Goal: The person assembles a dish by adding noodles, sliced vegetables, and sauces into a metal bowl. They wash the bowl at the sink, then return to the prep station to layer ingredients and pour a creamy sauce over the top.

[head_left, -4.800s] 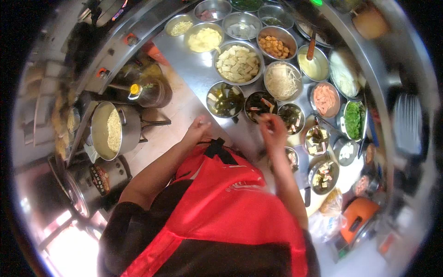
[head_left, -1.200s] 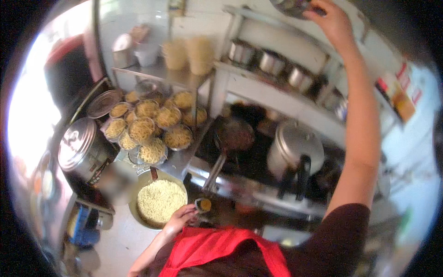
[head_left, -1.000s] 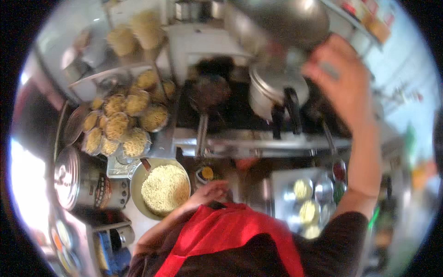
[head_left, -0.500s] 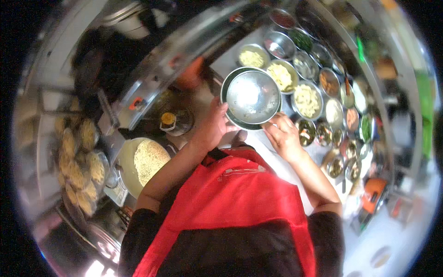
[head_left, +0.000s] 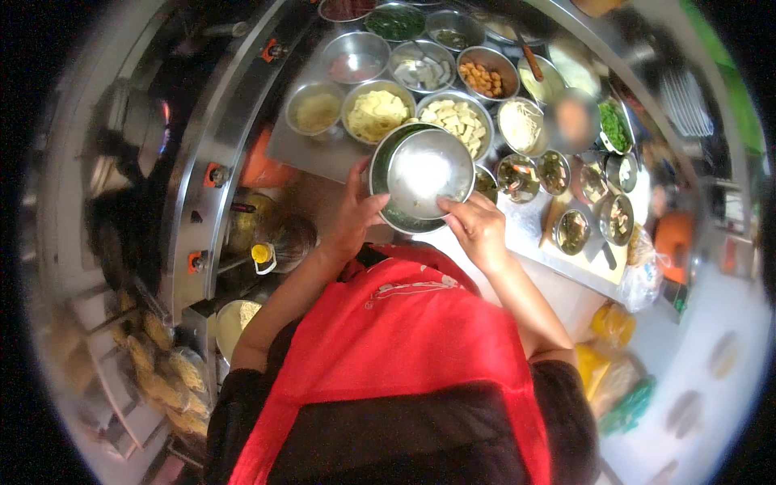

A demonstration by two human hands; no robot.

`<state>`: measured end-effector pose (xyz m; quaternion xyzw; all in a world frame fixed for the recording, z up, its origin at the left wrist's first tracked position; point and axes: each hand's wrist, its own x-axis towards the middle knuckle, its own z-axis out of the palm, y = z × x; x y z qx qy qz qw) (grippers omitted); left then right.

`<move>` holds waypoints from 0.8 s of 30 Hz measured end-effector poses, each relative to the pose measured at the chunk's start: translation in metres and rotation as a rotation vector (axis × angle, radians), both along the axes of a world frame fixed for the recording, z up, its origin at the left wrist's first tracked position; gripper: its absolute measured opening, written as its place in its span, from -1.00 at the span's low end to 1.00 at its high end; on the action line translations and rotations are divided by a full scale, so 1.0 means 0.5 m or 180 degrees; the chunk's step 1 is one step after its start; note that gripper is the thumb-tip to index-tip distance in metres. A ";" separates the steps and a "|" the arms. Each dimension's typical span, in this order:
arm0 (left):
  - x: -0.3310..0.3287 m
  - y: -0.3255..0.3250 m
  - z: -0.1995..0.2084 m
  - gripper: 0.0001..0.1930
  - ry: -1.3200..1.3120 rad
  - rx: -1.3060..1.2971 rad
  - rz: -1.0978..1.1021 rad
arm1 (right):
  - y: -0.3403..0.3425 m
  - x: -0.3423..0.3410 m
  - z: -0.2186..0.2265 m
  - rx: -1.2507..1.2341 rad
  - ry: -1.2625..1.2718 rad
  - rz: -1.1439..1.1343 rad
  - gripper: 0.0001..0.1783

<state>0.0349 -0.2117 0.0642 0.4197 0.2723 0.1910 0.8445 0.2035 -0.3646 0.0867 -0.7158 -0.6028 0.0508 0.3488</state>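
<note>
In front of my chest I hold two nested metal bowls. The smaller steel bowl (head_left: 428, 174) is shiny inside, with a few small specks. It rests in a larger bowl (head_left: 381, 166), whose dark greenish inner wall shows in a crescent at the left and bottom. My left hand (head_left: 354, 214) is closed on the left side of the larger bowl. My right hand (head_left: 478, 230) grips the lower right edge, its thumb over the smaller bowl's rim. What lies between the two bowls is hidden.
Beyond the bowls, the counter carries several metal bowls of food, among them cubed white pieces (head_left: 454, 123), pale yellow slices (head_left: 377, 115) and orange chunks (head_left: 482, 79). A yellow-capped bottle (head_left: 263, 255) stands left beside a steel stove edge (head_left: 194, 202). Filled bags (head_left: 610, 364) sit lower right.
My view has swung to the right, so the food bowls now lie straight ahead. The nested bowls are still in both hands, and my right thumb has come over the smaller bowl's rim.
</note>
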 end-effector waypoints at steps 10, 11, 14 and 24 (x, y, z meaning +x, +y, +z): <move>0.121 0.013 -0.081 -0.39 -0.0223 -0.1102 -0.0316 | -0.238 0.097 -0.030 0.0209 0.0864 -0.2577 -0.77; 0.128 0.018 -0.077 -0.40 -0.0205 -0.1126 -0.0359 | -0.270 0.085 -0.051 0.0175 0.0964 -0.2749 -0.80; 0.120 0.053 -0.126 -0.49 -0.0037 -0.1239 -0.0343 | -0.339 0.038 -0.145 -0.0103 0.1168 -0.3204 -0.84; 0.090 0.161 -0.105 -0.34 0.0352 -0.0277 -0.0467 | -0.283 0.008 -0.327 -0.0449 0.0959 -0.3732 -0.77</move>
